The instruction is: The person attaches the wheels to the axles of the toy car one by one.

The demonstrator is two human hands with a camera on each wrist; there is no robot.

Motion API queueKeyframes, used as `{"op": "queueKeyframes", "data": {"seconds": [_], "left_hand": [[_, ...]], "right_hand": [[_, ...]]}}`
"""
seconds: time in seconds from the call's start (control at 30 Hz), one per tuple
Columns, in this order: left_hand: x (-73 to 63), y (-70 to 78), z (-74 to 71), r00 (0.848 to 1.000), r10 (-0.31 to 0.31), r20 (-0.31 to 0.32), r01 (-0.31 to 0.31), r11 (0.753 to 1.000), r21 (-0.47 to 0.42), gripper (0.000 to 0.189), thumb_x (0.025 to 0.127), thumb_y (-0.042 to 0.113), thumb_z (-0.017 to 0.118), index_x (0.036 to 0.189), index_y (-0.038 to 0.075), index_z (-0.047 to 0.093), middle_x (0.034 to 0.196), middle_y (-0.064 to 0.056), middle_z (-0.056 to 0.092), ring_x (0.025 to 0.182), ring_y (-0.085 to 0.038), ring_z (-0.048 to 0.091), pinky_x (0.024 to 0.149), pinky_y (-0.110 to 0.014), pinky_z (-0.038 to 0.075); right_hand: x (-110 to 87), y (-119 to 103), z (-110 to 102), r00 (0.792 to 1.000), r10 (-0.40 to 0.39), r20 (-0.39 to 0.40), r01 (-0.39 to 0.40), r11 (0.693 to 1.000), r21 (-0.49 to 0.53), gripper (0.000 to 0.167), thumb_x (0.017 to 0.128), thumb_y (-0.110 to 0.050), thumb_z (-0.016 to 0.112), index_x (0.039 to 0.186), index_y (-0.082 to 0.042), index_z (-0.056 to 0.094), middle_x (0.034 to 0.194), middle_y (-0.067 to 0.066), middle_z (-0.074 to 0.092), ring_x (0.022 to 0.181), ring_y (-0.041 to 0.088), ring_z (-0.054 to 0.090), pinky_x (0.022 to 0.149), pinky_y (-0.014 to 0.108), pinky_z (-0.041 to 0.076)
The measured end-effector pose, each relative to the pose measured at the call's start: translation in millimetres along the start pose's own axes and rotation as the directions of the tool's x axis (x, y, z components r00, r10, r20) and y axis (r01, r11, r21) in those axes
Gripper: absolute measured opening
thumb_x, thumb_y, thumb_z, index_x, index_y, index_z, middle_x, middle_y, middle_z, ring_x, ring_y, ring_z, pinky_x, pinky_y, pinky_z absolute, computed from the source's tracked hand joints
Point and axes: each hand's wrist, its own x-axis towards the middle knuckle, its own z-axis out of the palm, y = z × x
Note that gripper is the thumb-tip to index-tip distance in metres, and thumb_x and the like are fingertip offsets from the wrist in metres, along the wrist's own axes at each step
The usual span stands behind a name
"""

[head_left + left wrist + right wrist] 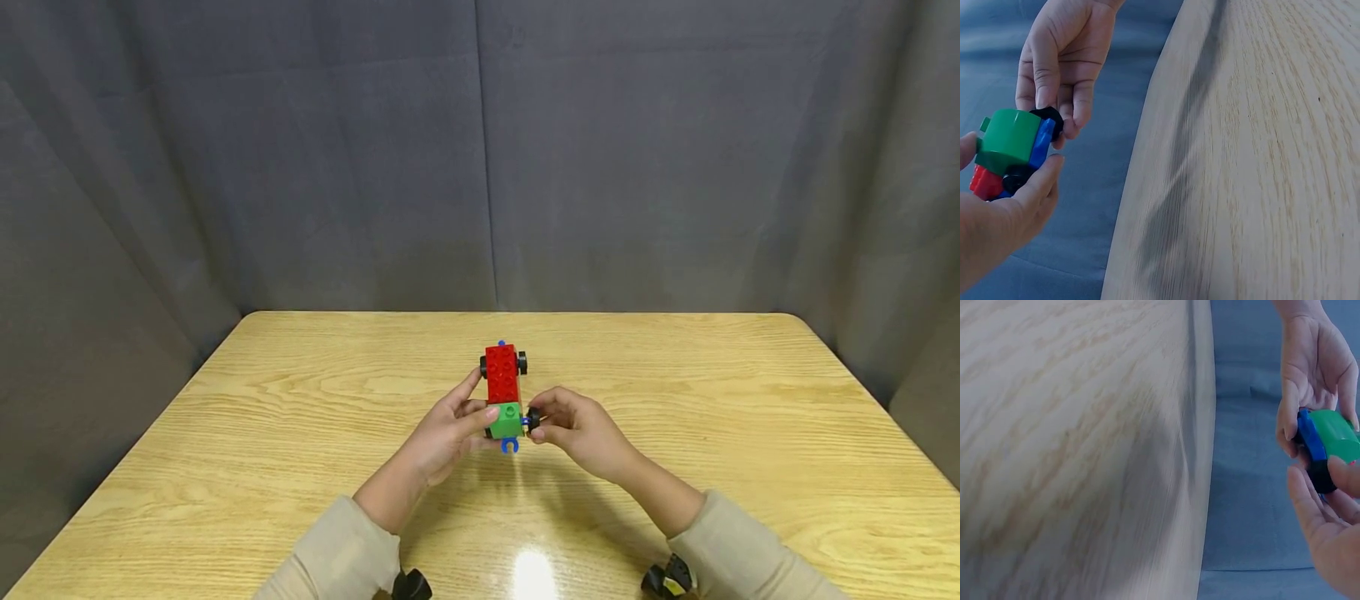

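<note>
A toy car of building blocks is held above the table between both hands. It has a red studded brick (pixel 502 375), a green block (pixel 1009 139) with a rounded face, and a blue base (pixel 1313 436) with a hook-shaped end (pixel 510 446). My left hand (pixel 444 437) grips the car from the left, thumb on top of the green block and fingers along its side and underneath. With thumb and fingertips, my right hand (pixel 581 432) pinches a black wheel (pixel 533 418) beside the green block, where a short blue piece shows between wheel and body.
Beneath the hands lies a wood-grain table (pixel 300 433), with rounded far corners. A grey curtain (pixel 360 167) hangs behind it and along both sides. Dark wrist devices (pixel 411 585) show by the beige sleeves (pixel 337 542) at the bottom of the head view.
</note>
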Motion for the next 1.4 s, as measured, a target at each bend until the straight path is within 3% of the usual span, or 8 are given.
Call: {"op": "queueKeyframes", "data": {"seconds": [0.5,1.0,1.4], "left_hand": [[-1.0,5.4,7.1,0.999,0.050,0.002,-0.050,0.997,0.062,0.067,0.087,-0.001,0.047,0.140,0.012,0.007,0.109,-0.022,0.043,0.088,-0.018,0.052,0.081,-0.040,0.043],[-5.0,-1.8,10.1,0.999,0.044,0.006,-0.044,0.997,0.065,0.066,0.087,-0.002,0.046,0.139,0.009,0.007,0.107,-0.022,0.045,0.083,-0.017,0.054,0.080,-0.041,0.044],[-7.7,-4.7,9.9,0.999,0.046,0.006,-0.046,0.998,0.048,0.067,0.087,-0.001,0.046,0.139,0.009,0.004,0.111,-0.024,0.046,0.086,-0.018,0.055,0.083,-0.044,0.041]], "right_hand": [[-1.3,-6.6,7.3,0.981,0.056,-0.188,-0.055,0.998,0.010,0.025,0.073,0.007,0.062,0.097,0.010,0.058,0.090,0.017,0.060,0.080,0.023,0.061,0.068,0.027,0.049],[-7.4,-2.2,13.7,0.967,0.076,-0.243,-0.086,0.996,-0.031,0.021,0.070,0.008,0.064,0.091,0.010,0.061,0.088,0.017,0.062,0.075,0.021,0.061,0.063,0.024,0.049],[-7.5,-1.2,14.1,0.976,-0.037,-0.214,0.015,0.995,-0.104,0.019,0.068,0.007,0.066,0.087,0.008,0.064,0.086,0.016,0.063,0.075,0.019,0.062,0.062,0.023,0.049]]}}
